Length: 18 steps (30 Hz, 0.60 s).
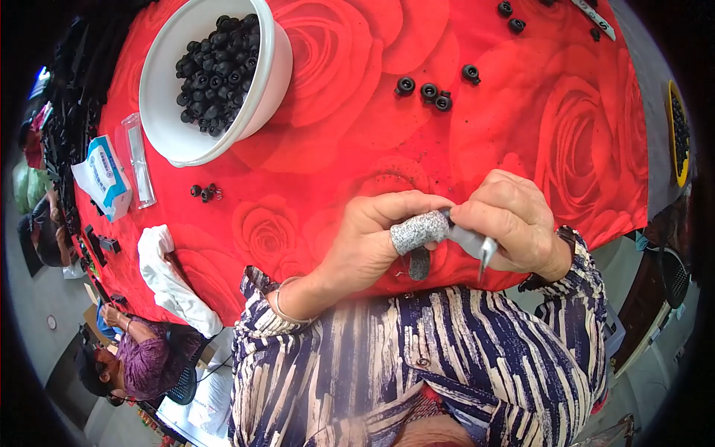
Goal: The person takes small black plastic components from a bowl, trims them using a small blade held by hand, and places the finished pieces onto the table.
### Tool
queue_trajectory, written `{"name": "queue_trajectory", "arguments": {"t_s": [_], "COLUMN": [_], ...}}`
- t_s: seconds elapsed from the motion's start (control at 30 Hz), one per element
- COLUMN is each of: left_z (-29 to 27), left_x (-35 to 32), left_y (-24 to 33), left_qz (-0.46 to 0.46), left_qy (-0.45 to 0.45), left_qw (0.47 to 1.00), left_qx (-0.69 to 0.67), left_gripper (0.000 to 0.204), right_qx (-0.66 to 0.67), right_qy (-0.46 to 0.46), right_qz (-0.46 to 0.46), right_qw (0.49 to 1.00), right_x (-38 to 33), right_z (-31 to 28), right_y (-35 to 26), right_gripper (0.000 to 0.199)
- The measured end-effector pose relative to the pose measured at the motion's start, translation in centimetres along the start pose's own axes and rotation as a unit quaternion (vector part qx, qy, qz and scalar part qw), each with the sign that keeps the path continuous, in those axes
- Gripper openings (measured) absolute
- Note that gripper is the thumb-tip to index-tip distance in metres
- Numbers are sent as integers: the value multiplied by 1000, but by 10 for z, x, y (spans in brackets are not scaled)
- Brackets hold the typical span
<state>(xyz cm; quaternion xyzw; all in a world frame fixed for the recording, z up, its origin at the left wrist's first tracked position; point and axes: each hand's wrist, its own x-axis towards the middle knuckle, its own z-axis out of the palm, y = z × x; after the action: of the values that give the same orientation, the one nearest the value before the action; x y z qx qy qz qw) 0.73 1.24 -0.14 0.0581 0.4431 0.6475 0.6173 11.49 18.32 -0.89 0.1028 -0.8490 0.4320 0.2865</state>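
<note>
Both my hands meet above the near edge of the red table cover. Grey speckled sleeves (418, 232) cover fingers of my left hand (372, 231). Its thumb and a covered finger pinch a small dark part (445, 213), mostly hidden by the fingertips. Close against it, my right hand (510, 220) is closed around a slim tool with a pointed metal tip (485, 255); the tool's exact kind is unclear. Something smooth and grey (465, 238) shows under the right fingers; I cannot tell whether it is a finger cover or a handle.
A white bowl (279, 74) heaped with small black parts (220, 74) stands at the far left. More black parts (429, 92) lie loose beyond my hands. At left are a tissue pack (112, 179), a clear bag (138, 160) and a white cloth (167, 279). Another person (149, 354) sits at lower left.
</note>
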Motion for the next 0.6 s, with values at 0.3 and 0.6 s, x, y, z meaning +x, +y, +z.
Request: {"name": "queue_trajectory", "arguments": {"t_s": [0.3,0.6], "left_z": [-3,3], "left_x": [0,-1], "left_y": [-5,1], "left_qz": [5,12], "left_qy": [-7,-6], "left_qw": [1000,1000], "left_qx": [-6,8], "left_gripper": [23,25], "right_qx": [-25,13], "right_qy": [4,-27], "right_qz": [-35,-10], "right_qw": [999,999], "right_x": [-4,1], "right_z": [-2,-6], "right_y": [1,0], "right_gripper": [37,31]}}
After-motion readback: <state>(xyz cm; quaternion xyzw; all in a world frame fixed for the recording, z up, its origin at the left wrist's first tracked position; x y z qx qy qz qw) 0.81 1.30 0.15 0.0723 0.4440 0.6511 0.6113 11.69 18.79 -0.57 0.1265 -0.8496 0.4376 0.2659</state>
